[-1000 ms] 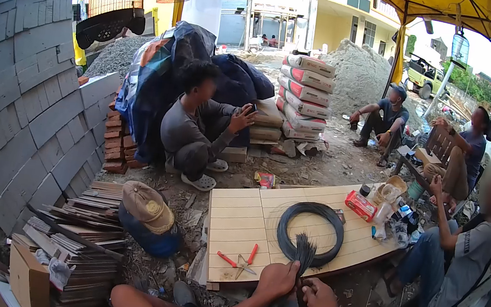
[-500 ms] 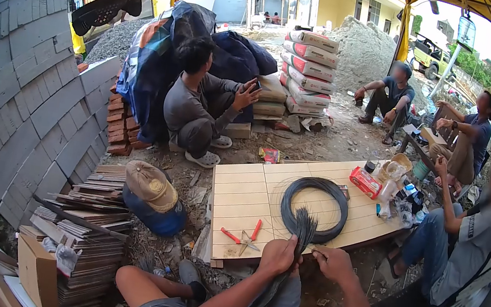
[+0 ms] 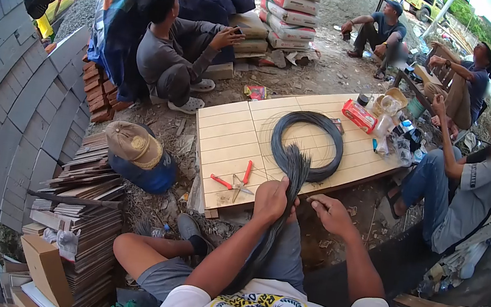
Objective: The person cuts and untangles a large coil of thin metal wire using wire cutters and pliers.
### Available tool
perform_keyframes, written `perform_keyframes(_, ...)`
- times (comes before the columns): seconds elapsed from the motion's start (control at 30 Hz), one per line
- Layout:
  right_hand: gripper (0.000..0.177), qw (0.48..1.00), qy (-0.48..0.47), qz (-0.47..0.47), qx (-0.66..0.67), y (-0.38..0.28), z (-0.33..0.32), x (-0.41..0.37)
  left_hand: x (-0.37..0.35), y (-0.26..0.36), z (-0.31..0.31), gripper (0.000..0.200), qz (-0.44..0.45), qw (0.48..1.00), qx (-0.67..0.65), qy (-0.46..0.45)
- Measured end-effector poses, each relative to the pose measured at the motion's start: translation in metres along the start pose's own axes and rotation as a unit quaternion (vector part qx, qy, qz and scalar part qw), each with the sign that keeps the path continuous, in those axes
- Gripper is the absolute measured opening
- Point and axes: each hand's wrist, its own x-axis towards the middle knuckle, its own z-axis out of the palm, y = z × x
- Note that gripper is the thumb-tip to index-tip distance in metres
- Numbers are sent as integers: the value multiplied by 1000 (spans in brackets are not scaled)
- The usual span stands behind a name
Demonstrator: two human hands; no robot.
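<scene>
My left hand [image 3: 271, 200] is closed around a thick bundle of dark wire strands [image 3: 294, 167], which fans out at its top and runs back over my lap. Just to the right, my right hand [image 3: 334, 216] has its fingers pinched together; whatever is in them is too thin to make out. Beyond the bundle, a large coil of dark wire [image 3: 334, 160] lies on the tan board table [image 3: 223, 131], partly behind the strand tips. Red-handled pincers [image 3: 237, 185] lie with their handles spread near the table's left front corner.
A red packet [image 3: 359, 116] and assorted cups and bottles crowd the table's right end. One person [image 3: 174, 57] squats past the far left corner; another [image 3: 476, 182] sits at the right. A cap [image 3: 134, 144] rests beside stacked thin boards [image 3: 84, 193] on the left.
The view has tipped downward and shifted, so the scene sits higher and more of my shirt shows. My right hand is slightly farther from the bundle. My left hand keeps its grip.
</scene>
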Motion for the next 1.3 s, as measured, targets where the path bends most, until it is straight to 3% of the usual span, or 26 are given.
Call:
perform_keyframes(0.2, 43, 988, -24, 65, 136, 4, 21, 14, 18, -23, -2, 61, -6, 995, 101, 7)
perform_keyframes(0.27, 48, 971, -4, 142, 194, -13, 21, 23, 16, -23, 1, 61, 15, 990, 143, 13)
perform_keyframes(0.33, 50, 965, 7, 149, 216, -5, 29, 38, -3, 4, 9, 59, 53, 981, 185, 32)
perform_keyframes(0.43, 53, 959, 30, 168, 225, 4, 40, 59, 43, -63, 0, 57, 42, 989, 139, -1)
perform_keyframes(0.47, 55, 959, 43, 185, 212, 3, 43, 63, 38, -55, -1, 57, 44, 989, 140, 1)
perform_keyframes(0.53, 53, 958, 55, 169, 225, -25, 43, 58, 25, -36, -3, 58, 75, 960, 268, 45)
perform_keyframes(0.57, 53, 956, 66, 158, 237, -33, 42, 54, 29, -42, -6, 58, 75, 959, 268, 47)
perform_keyframes(0.63, 50, 946, 45, 180, 266, -21, 47, 64, 32, -46, -8, 58, -33, 993, 111, -3)
perform_keyframes(0.67, 47, 934, 25, 202, 295, -15, 49, 68, 32, -49, -10, 58, -33, 993, 111, -2)
perform_keyframes(0.73, 43, 937, 20, 182, 298, -16, 47, 66, 4, -2, -11, 58, -137, 984, -13, -109)
perform_keyframes(0.77, 40, 940, 18, 161, 299, -18, 47, 66, 18, -25, -15, 58, -135, 985, -13, -106)
perform_keyframes(0.83, 39, 940, 48, 109, 320, -17, 54, 68, 52, -94, -24, 58, 44, 996, 46, -68)
perform_keyframes(0.87, 39, 935, 83, 60, 339, -15, 57, 69, 44, -90, -24, 58, 44, 996, 45, -67)
perform_keyframes(0.93, 39, 943, 70, 76, 316, -7, 54, 70, 13, -64, -15, 44, 190, 974, 115, 42)
perform_keyframes(0.97, 40, 950, 59, 90, 294, -4, 52, 70, 1, -51, -12, 44, 186, 975, 114, 41)
perform_keyframes(1.03, 43, 954, 63, 83, 282, -11, 51, 66, -19, -32, -9, 50, -72, 992, -79, -62)
perform_keyframes(1.13, 44, 972, 55, 95, 206, -13, 45, 65, -18, -24, -13, 61, -148, 978, -112, -91)
perform_keyframes(1.17, 42, 983, 43, 114, 141, -13, 41, 64, -17, -25, -11, 61, -149, 978, -116, -93)
perform_keyframes(1.23, 42, 985, 47, 115, 118, -16, 38, 56, -16, -27, -8, 59, -133, 987, -84, -45)
perform_keyframes(1.3, 43, 987, 54, 112, 100, -23, 36, 44, -12, -33, -12, 59, -125, 987, -87, -55)
